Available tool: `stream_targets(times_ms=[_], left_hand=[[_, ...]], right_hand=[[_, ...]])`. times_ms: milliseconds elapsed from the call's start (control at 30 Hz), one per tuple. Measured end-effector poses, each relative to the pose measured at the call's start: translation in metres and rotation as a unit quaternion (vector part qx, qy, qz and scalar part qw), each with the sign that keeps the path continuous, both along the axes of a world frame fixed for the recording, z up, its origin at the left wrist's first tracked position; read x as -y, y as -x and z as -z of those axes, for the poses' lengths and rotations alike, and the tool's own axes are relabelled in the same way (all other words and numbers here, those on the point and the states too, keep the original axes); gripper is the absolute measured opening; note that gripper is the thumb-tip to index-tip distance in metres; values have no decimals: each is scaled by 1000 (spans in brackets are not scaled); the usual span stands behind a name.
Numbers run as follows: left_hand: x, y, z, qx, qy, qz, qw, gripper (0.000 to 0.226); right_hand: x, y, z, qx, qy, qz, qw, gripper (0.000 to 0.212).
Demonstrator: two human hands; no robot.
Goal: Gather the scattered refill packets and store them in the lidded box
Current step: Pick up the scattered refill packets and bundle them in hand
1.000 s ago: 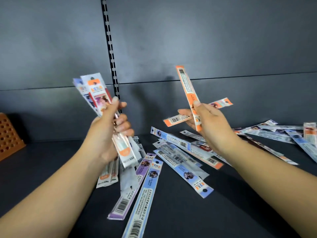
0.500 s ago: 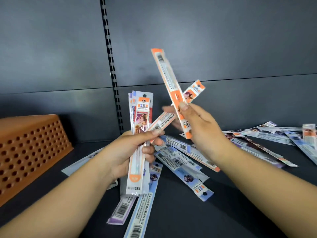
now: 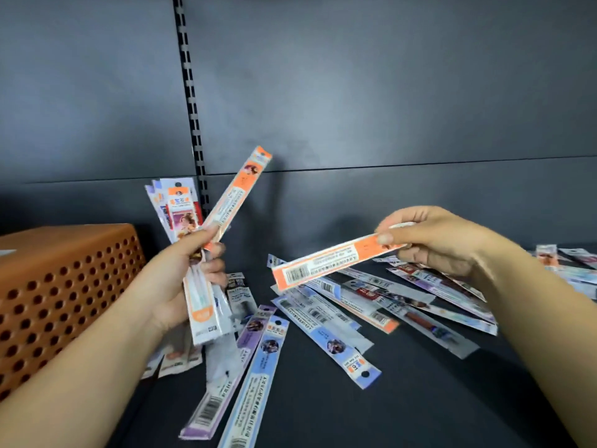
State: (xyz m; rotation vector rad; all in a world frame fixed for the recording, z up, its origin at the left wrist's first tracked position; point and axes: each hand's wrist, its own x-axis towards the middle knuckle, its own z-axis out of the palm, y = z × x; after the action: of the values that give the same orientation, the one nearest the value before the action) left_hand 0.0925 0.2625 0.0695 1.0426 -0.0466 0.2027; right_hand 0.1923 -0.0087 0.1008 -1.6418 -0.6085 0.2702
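Evidently my left hand (image 3: 181,279) clutches the gathered bundle (image 3: 193,253) while my right hand (image 3: 442,240) pinches an orange refill packet (image 3: 332,263), pointing nine o'clock to join it.

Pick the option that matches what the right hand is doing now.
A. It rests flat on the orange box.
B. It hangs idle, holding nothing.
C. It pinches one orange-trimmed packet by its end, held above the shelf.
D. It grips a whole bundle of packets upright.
C: the right hand pinches a single orange-trimmed packet by one end, its barcode end slanting down over the loose packets on the shelf.
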Motion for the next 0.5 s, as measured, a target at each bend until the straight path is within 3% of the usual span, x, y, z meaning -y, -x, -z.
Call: stream_targets(times_ms=[33,133,200,333,467,500], left_hand=[[2,1,1,-18,-32,19,999,59],[18,7,6,-85,-146,90,982,42],[26,8,10,-93,-182,147,968,50],[30,10,11,-85,-208,168,960,58],[36,12,12,-62,-256,172,949,47],[37,11,12,-60,-264,170,948,47]], right_hand=[[2,1,0,-4,18,-16,1000,26],[-4,8,0,-12,46,-63,997,34],[-11,11,-1,-24,2,-72,997,45],[-17,12,-3,-74,-154,-44,984,37],[-25,12,0,-93,-177,-25,979,4],[-27,10,2,-101,-179,-12,979,9]])
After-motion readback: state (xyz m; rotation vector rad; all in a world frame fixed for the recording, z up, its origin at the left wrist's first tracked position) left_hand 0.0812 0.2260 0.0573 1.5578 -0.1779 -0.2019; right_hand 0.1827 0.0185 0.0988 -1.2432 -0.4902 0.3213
